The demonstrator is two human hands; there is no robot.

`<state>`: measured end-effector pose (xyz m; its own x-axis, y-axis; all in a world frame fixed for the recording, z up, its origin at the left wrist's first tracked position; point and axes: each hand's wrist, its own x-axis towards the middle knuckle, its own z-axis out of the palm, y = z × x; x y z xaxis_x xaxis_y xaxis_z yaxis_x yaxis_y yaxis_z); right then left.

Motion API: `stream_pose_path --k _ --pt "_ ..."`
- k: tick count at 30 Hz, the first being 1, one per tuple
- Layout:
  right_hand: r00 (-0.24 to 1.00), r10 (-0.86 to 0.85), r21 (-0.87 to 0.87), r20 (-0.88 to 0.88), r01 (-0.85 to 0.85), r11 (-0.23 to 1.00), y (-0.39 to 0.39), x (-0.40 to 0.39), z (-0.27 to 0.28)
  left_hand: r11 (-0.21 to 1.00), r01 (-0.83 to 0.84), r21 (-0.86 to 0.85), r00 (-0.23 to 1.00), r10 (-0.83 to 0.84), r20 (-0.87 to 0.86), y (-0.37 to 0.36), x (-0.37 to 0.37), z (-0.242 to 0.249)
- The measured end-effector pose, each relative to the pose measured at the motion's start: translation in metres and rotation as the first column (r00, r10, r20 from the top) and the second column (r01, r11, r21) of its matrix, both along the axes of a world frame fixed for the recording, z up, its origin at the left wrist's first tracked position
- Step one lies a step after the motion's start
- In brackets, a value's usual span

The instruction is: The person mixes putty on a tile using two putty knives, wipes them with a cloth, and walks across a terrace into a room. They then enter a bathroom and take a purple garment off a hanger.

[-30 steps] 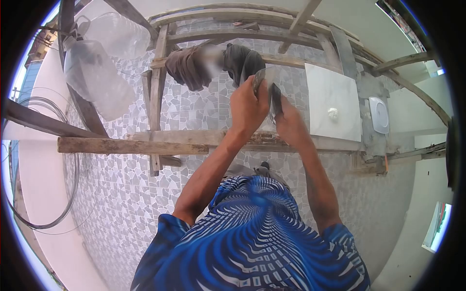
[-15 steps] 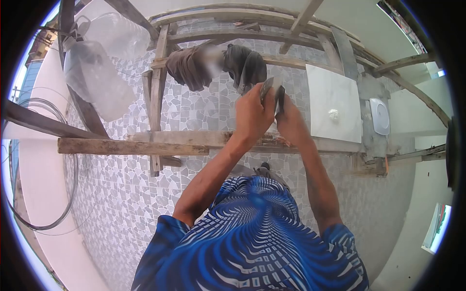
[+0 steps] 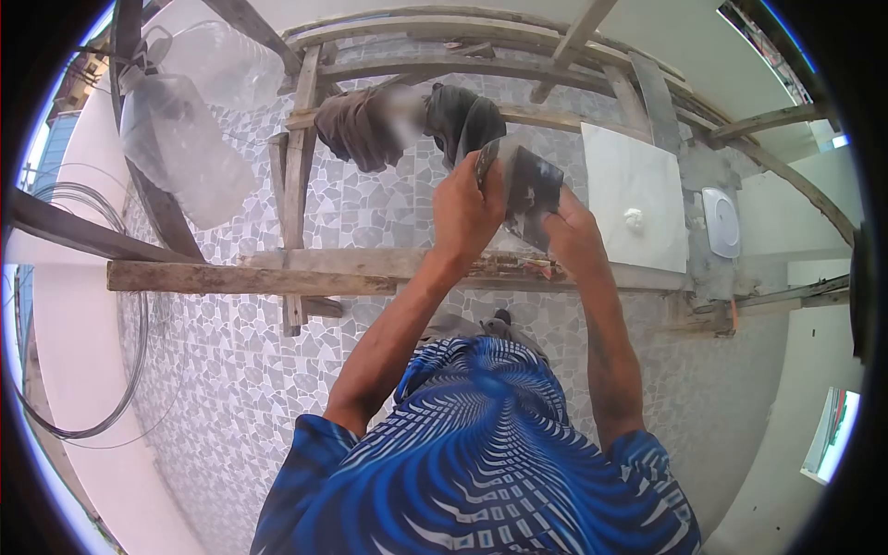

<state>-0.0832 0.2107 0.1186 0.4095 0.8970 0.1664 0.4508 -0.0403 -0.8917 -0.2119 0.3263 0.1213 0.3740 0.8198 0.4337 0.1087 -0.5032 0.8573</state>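
Note:
My left hand [image 3: 467,211] is closed around a dark, thin flat blade [image 3: 486,159], its edge showing above my thumb. In my right hand [image 3: 573,239] is a dark, roughly square flat spreader [image 3: 534,190] with whitish smears on its face, gripped at its lower right edge. The two flat pieces are close side by side and overlap in this view. To the right of my right hand lies a white board [image 3: 638,185] with a small mound of white paste [image 3: 634,220] on it.
A wooden beam [image 3: 250,278] crosses in front of me, part of a timber frame. Brown cloth [image 3: 361,129] and dark grey cloth [image 3: 467,120] hang ahead. Plastic jugs [image 3: 180,148] and coiled cable [image 3: 143,351] are left; a white oval-topped object [image 3: 721,222] is right.
The spreader in my right hand has turned from edge-on to show its broad smeared face. My right hand has shifted lower and slightly right; my left hand moved a little left.

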Motion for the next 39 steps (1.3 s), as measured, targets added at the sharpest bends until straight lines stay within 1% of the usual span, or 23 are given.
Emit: stream_pose_path --k 2,3,5,7,9,11,12,15,17,19,21,24,27,30,33,34,37,38,39 --pt "0.965 -0.074 -0.009 -0.253 0.075 0.997 0.001 0.004 -0.001 1.000 0.005 -0.020 0.999 -0.006 -0.036 0.001 -0.004 0.000" --pt "0.920 -0.111 -0.017 -0.375 0.113 0.993 0.004 0.005 0.000 1.000 0.008 -0.026 0.999 -0.009 -0.031 -0.001 -0.005 0.001" --pt "0.908 -0.110 0.102 -0.405 0.164 0.981 0.005 0.006 -0.011 0.999 0.016 -0.044 0.999 -0.017 -0.027 -0.006 -0.008 0.001" --pt "0.855 -0.110 0.162 -0.507 0.220 0.962 0.007 0.003 -0.011 1.000 0.018 -0.016 0.999 -0.019 -0.032 -0.013 -0.008 0.000" --pt "0.732 -0.110 0.152 -0.672 0.282 0.947 0.008 -0.005 -0.008 1.000 0.021 0.020 0.999 -0.021 -0.024 -0.019 -0.008 -0.001" --pt "0.692 -0.107 0.180 -0.714 0.329 0.927 0.011 -0.019 -0.018 0.997 0.029 0.066 1.000 -0.029 -0.003 -0.027 -0.003 -0.001" --pt "0.672 -0.103 0.194 -0.733 0.352 0.916 0.011 -0.022 -0.023 0.997 0.041 0.066 0.998 -0.038 -0.042 -0.028 -0.003 0.000" --pt "0.777 -0.231 -0.023 -0.586 0.269 0.963 0.003 -0.017 -0.028 0.992 0.023 0.120 0.999 -0.020 -0.026 -0.028 -0.002 0.000" --pt "0.938 -0.182 -0.195 -0.296 0.127 0.973 -0.002 -0.007 -0.033 0.991 0.033 0.131 0.999 -0.028 -0.041 -0.030 0.000 -0.005" --pt "0.984 -0.113 -0.247 -0.136 0.077 0.966 -0.001 -0.008 -0.031 0.989 0.046 0.138 0.998 -0.041 -0.042 -0.034 0.002 -0.003" --pt "0.988 -0.099 -0.158 -0.116 0.080 0.984 0.003 -0.014 -0.026 0.988 0.066 0.138 0.998 -0.063 -0.029 -0.041 0.003 0.000" --pt "0.993 -0.102 0.069 -0.061 0.106 0.992 0.003 -0.034 -0.006 0.989 0.027 0.147 0.998 -0.018 -0.061 -0.030 0.004 -0.003" --pt "0.991 -0.010 -0.187 0.133 0.035 0.982 0.007 -0.015 -0.014 0.991 0.100 0.091 0.994 -0.096 -0.048 -0.041 0.000 0.002" --pt "0.998 -0.041 0.039 -0.045 0.043 0.998 0.005 -0.029 -0.019 0.991 0.021 0.132 0.997 -0.011 -0.080 -0.026 0.001 -0.005" --pt "0.993 -0.087 0.058 0.077 0.082 0.995 0.009 -0.045 -0.017 0.992 0.008 0.125 0.997 0.001 -0.073 -0.018 0.003 -0.007" --pt "0.996 -0.082 0.006 -0.041 0.083 0.997 0.013 -0.038 -0.016 0.995 0.037 0.092 0.998 -0.032 -0.055 -0.023 0.001 -0.004" --pt "0.993 -0.046 -0.018 -0.109 0.045 0.999 0.014 -0.029 -0.006 0.994 0.058 0.089 0.997 -0.054 -0.051 -0.035 -0.003 -0.007" --pt "0.999 -0.032 0.081 0.019 0.030 0.996 0.013 -0.030 -0.018 0.993 0.028 0.113 0.998 -0.020 -0.065 -0.028 -0.002 -0.008" --pt "0.999 -0.036 0.063 0.007 0.036 0.997 0.011 -0.031 -0.022 0.996 0.033 0.082 0.998 -0.029 -0.053 -0.028 -0.003 -0.008"
